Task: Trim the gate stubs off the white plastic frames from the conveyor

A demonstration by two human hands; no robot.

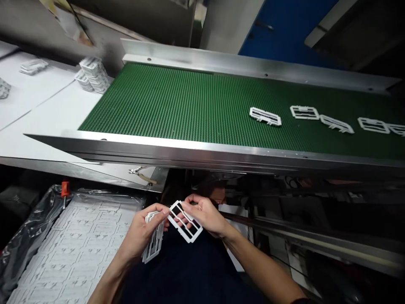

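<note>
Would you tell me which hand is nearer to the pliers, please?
Left: the left hand is in front of the pliers, the right hand farther off, to their right.

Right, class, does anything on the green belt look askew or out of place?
Slightly: the white frames on the green belt lie at differing angles rather than in a neat line. No spill or damage shows.

The conveyor belt (190, 105) runs left to right beyond the person's hands (177, 219), with plastic frames (265, 116) lying along its right half. Left of the belt, the worktable (28, 109) bears stacked frames (95, 74). Cutting pliers (141, 173) lie on its near corner. Below, at left, a lined bin (34, 223) holds layered frames (79, 249).
</note>
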